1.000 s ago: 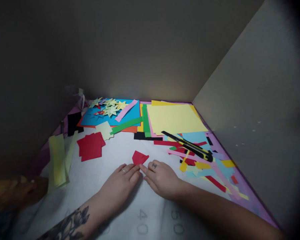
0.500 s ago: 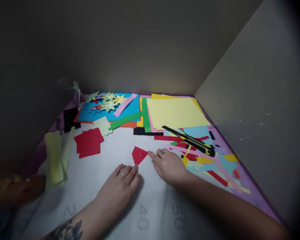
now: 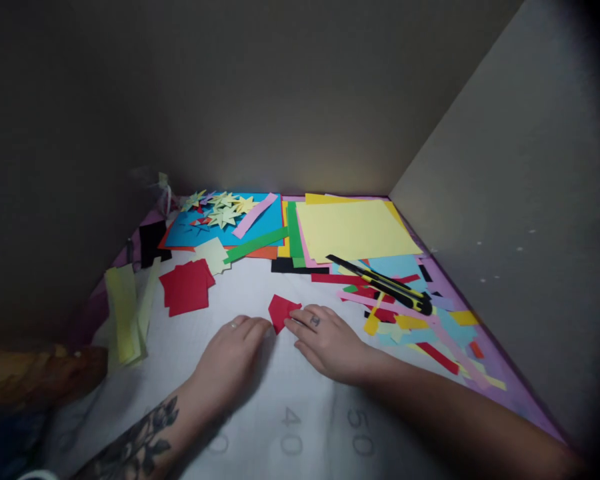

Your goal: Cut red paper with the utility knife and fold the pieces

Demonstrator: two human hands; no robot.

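A small folded piece of red paper (image 3: 281,311) lies on the white mat, printed with numbers, between my two hands. My right hand (image 3: 327,339) rests on the paper's right side, index and middle fingertips pressed onto it. At its lower left edge is my left hand (image 3: 236,347), fingers bent and held together, the fingertips seemingly touching the paper; the thumb is hidden. Several red paper squares (image 3: 186,288) lie in a stack to the left. Beyond my right hand, a black and yellow utility knife (image 3: 385,285) lies across paper scraps.
Folded paper stars (image 3: 224,215) sit on blue sheets (image 3: 267,230) at the back left. Pale yellow sheets (image 3: 357,230) are stacked back right. Coloured paper scraps (image 3: 430,333) cover the right side. Yellow strips (image 3: 123,313) lie left, near a blurred brown object (image 3: 75,377). Walls rise behind and right.
My right hand's fingers have moved left, from the paper's right corner onto its surface. My left hand has shifted slightly up and left along the paper's edge. The view has shifted slightly.
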